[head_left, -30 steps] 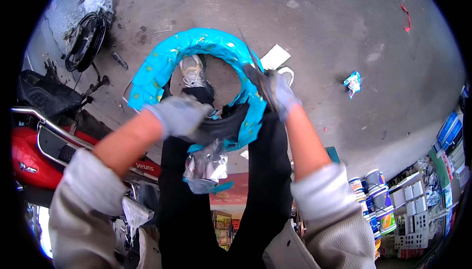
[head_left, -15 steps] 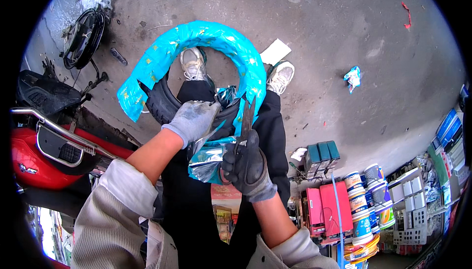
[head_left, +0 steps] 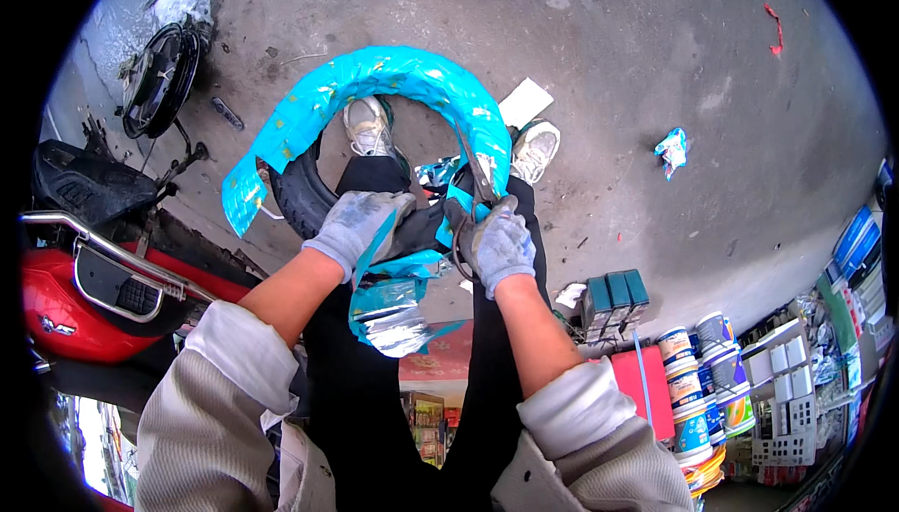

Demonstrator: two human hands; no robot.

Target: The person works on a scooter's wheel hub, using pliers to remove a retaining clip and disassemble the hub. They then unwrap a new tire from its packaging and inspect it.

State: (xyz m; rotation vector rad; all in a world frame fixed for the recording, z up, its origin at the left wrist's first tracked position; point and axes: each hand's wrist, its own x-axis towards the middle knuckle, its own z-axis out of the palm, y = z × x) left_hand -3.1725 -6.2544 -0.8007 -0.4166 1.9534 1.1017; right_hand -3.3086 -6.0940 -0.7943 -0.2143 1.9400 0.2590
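Note:
A black tyre [head_left: 304, 192] stands between my legs, still covered in shiny blue plastic wrapping [head_left: 393, 70] around its far side. Bare rubber shows at the left and along the near side. My left hand [head_left: 365, 224], in a grey glove, is closed over the near part of the tyre, with a blue strip running past its fingers. The gloved right hand [head_left: 504, 242] holds scissors [head_left: 480, 175] by their handles, blades pointing away against the wrapping on the right side. Torn wrapping with a silver inside [head_left: 398, 311] hangs below the tyre.
A red motorbike [head_left: 70, 301] stands close on the left, with a black wheel [head_left: 164, 80] beyond it. To the right lie a crumpled wrapper [head_left: 671, 152] and a green battery pack [head_left: 613, 299]. Stacked tubs [head_left: 688, 395] stand nearby. White card [head_left: 526, 103] lies by my right shoe.
My right hand has moved up and right with the scissors, turning over so its back shows. The blades now lie against the wrapping. The loose wrapping hangs lower; the left hand has barely shifted.

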